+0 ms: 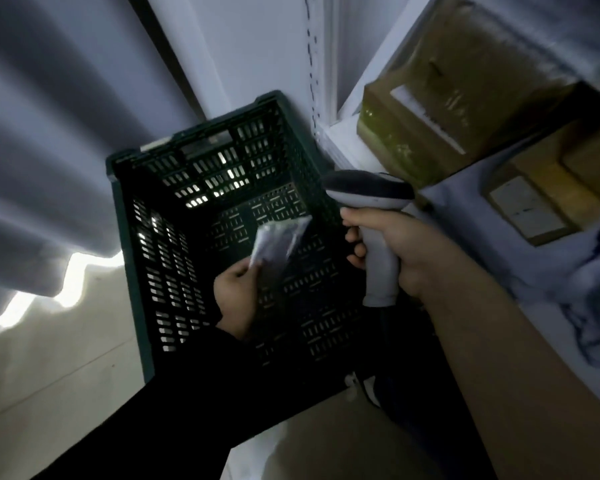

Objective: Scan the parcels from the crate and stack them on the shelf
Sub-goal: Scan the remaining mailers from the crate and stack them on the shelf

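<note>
While the left hand (238, 292) pinches a small grey parcel (278, 244) by its lower end, inside the dark crate (125, 237), the right hand (399, 247) grips the scanner (371, 192) by its handle. The parcel's label is too blurred to find. Best approach, likely: turn the label side toward the scanner's nose, hold the soft bag flat and steady, then trigger. Cardboard boxes (447, 98) sit on the shelf (342, 142) at right.

Grey parcel (279, 241) above green crate (174, 261)
</note>
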